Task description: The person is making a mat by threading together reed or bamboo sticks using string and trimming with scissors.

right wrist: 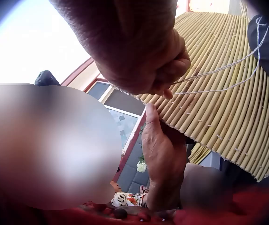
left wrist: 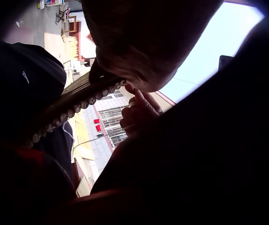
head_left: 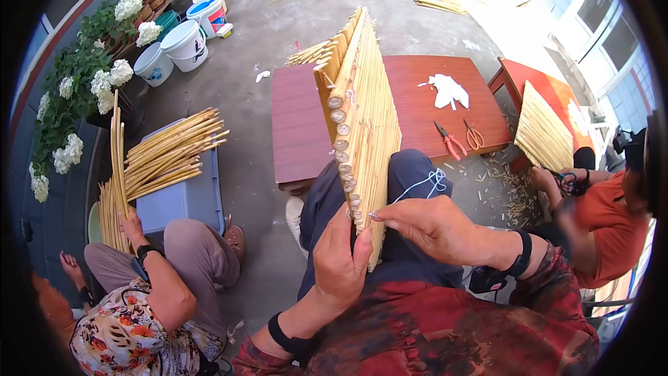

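Observation:
A mat of thin pale stalks sewn side by side [head_left: 369, 118] stands on edge over the person's lap, its round cut ends facing the head camera. My left hand [head_left: 339, 257] grips its near end, thumb along the row of cut ends. Right at that same corner, my right hand [head_left: 438, 230] pinches a thin needle [head_left: 376, 216] between thumb and forefinger. Pale thread [right wrist: 219, 72] trails from the right fingers across the mat's face in the right wrist view, with a loose loop [head_left: 435, 179] over the knee. Small stitches dot the stalks. The left wrist view is mostly dark.
On the low red-brown table [head_left: 424, 73] lie red-handled pliers [head_left: 452, 141], scissors [head_left: 474, 135] and white scraps [head_left: 447, 90]. A person [head_left: 139, 306] sits at left by stacked stalks [head_left: 170, 153]; another [head_left: 605, 216] works on a mat [head_left: 546, 132] at right. Clippings [head_left: 511, 191] litter the floor.

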Motion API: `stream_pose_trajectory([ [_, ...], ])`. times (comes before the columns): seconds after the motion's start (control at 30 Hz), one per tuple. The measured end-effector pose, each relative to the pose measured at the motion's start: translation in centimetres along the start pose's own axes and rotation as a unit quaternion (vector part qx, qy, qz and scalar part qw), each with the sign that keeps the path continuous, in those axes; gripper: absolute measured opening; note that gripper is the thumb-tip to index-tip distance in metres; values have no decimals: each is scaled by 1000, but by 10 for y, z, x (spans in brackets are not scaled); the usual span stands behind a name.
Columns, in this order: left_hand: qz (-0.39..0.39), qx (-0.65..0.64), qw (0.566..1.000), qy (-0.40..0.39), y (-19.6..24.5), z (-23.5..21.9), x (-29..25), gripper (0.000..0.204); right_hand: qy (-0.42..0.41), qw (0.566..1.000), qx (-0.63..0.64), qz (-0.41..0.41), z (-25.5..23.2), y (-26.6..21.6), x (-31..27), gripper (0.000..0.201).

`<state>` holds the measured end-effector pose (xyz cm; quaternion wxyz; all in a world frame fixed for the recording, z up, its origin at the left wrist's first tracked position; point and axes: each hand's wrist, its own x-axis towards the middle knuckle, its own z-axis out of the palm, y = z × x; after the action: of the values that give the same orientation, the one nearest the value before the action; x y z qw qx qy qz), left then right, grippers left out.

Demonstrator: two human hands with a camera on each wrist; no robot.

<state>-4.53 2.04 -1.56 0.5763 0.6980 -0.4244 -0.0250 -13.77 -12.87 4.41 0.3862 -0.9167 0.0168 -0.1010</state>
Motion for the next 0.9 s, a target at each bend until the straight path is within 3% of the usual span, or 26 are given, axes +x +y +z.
stream_pose_trajectory([
  [0.1,50,-23,998,14,-3,5,0,43,-39,999,8,31,-13,-5,-2,19],
  [0.23,52,-86,995,-27,-9,7,-3,49,-80,982,-24,171,-27,-24,-10,18],
  [0.37,92,-89,991,-44,-15,6,-1,59,-71,987,-101,107,-29,-17,-21,17],
  [0.4,110,-80,989,-53,-16,6,-1,62,-88,981,-86,148,-31,-19,-19,15],
  [0.5,126,-18,989,-72,-15,8,-6,71,-101,981,-104,131,-36,-14,-25,15],
  [0.6,87,-42,992,-83,-9,12,-11,79,-103,983,-115,100,-39,-14,-28,17],
  [0.83,60,-25,994,-87,-3,12,-8,82,-111,977,-102,148,-33,-19,-24,22],
  [0.9,52,3,996,-67,-1,15,-9,79,-58,991,-113,29,-25,-11,-24,26],
])
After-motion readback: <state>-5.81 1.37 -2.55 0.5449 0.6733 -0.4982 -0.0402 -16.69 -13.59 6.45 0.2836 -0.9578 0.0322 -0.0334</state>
